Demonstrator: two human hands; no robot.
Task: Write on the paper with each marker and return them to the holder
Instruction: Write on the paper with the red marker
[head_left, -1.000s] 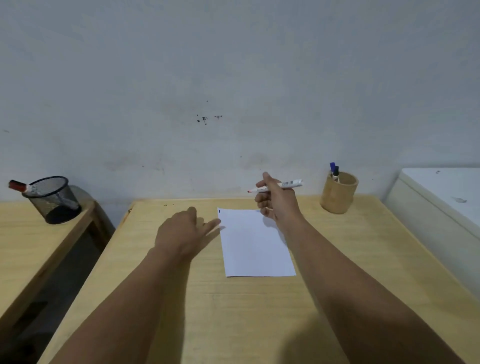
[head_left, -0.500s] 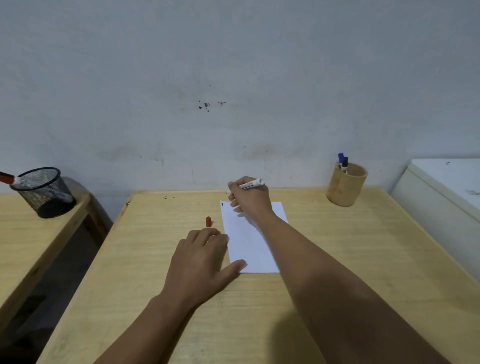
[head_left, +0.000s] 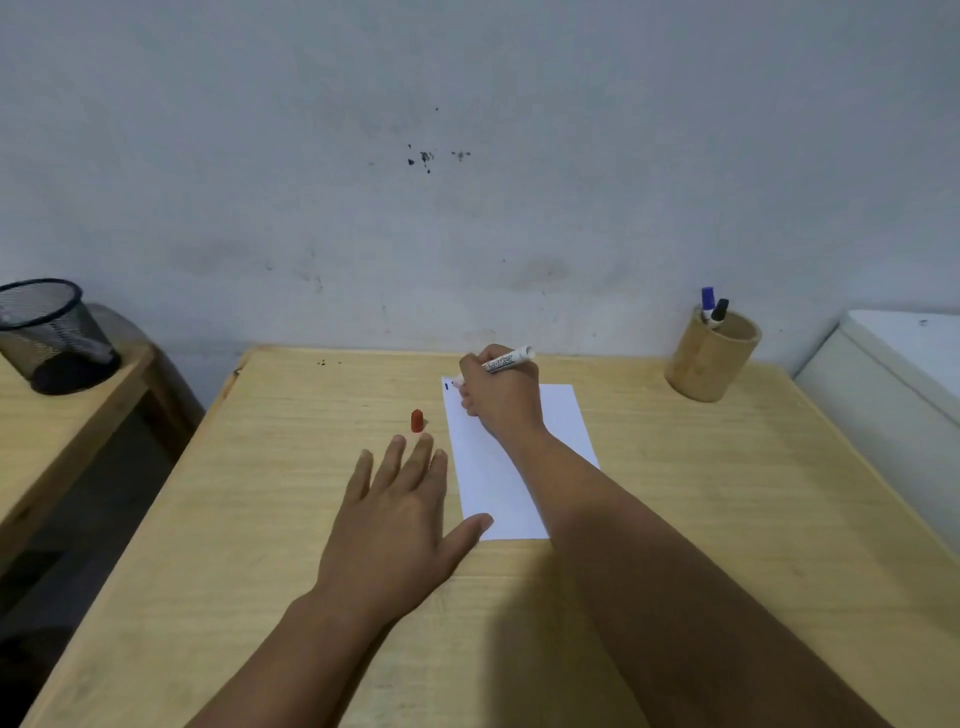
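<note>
The right hand (head_left: 501, 400) is closing its grip around the red marker (head_left: 506, 360), tip lying at the far left corner of the paper (head_left: 519, 457), beside a short blue mark (head_left: 446, 386). The left hand (head_left: 400, 519) is lying flat and open, holding nothing, thumb pinning the paper's near edge. Keep that thumb pressing down and the stroke light, so the sheet is not sliding on the table (head_left: 727, 519). The red cap (head_left: 416, 420) is standing just left of the paper. The holder (head_left: 709, 358), well apart at right, is carrying two capped markers.
</note>
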